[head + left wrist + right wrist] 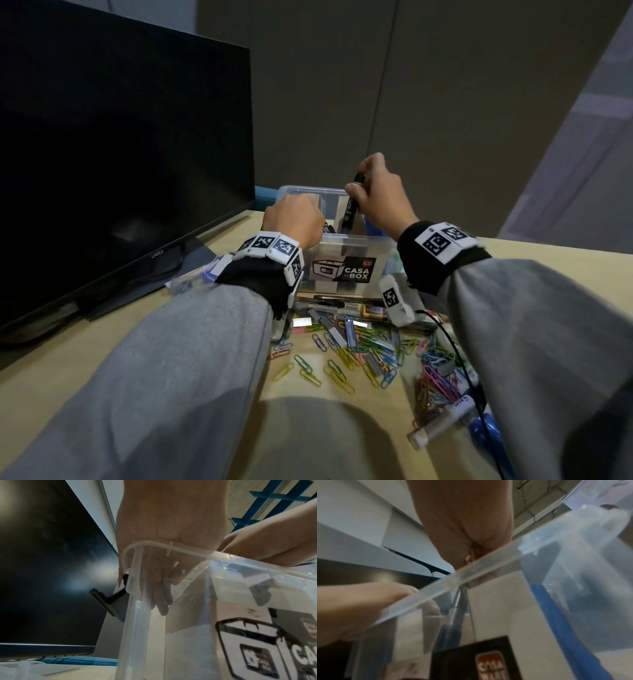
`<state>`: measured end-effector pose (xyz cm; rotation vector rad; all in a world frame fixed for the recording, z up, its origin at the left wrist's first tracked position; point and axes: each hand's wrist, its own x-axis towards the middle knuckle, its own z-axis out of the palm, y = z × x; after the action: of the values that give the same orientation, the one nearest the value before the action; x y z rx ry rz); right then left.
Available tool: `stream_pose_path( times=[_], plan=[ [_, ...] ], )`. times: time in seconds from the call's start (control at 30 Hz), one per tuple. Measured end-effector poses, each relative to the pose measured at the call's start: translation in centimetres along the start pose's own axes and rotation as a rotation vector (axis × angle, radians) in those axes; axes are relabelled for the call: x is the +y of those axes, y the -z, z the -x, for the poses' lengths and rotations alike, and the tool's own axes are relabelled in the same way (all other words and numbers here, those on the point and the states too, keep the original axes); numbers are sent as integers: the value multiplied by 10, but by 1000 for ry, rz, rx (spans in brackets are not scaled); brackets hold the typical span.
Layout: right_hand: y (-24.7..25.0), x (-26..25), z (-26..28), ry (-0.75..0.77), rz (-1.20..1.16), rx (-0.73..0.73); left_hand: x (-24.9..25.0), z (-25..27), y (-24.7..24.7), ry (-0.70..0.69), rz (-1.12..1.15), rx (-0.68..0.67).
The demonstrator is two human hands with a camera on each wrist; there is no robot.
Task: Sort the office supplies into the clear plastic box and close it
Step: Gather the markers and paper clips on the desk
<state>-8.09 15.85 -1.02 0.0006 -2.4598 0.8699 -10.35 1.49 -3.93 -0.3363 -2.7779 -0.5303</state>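
The clear plastic box (356,245) with a CASA BOX label stands open at mid-desk, split by cardboard dividers. My right hand (356,192) grips a black marker (350,214) upright, its lower end inside the box's middle section. Through the box rim (471,577) in the right wrist view the marker (453,615) shows as a dark shaft. My left hand (294,219) reaches into the box's left end. Seen through the wall (188,649), its fingers (159,596) point straight down, and I see nothing between them.
A dark monitor (120,154) fills the left. Several coloured paper clips (359,356) and staple strips (337,337) litter the desk before the box, with pens (329,303) against its front wall. A white tube (442,425) and a black cable (455,349) lie at right.
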Motion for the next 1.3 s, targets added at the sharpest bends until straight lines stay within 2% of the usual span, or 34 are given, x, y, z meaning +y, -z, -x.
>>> stream_pose_path(
  times=[0.1, 0.23, 0.27, 0.47, 0.6, 0.83, 1.03, 1.13, 1.2, 1.3],
  plan=[
    [-5, 3, 0, 47, 73, -98, -1, -1, -3, -7, 3, 12],
    [-8, 6, 1, 70, 504, -371, -1, -2, -6, -9, 3, 32],
    [-8, 6, 2, 70, 550, -426, -1, -2, -6, -11, 1, 30],
    [-3, 8, 9, 83, 534, -536, -2, -3, -6, -14, 0, 35],
    [-2, 15, 15, 119, 533, -524, -1, -2, -6, -27, 4, 57],
    [-1, 34, 26, 322, 530, -328, -5, 0, -5, -80, 79, 104],
    [1, 35, 32, 296, 554, -302, -14, 9, -3, -197, 189, 136],
    [5, 28, 38, 331, 541, -260, -23, 16, -4, -267, 196, 132],
    [6, 21, 44, 402, 528, -196, -31, 21, -5, -310, 188, 176],
    [7, 7, 54, 509, 481, -107, -40, 34, 1, -395, 188, 321]
  ],
)
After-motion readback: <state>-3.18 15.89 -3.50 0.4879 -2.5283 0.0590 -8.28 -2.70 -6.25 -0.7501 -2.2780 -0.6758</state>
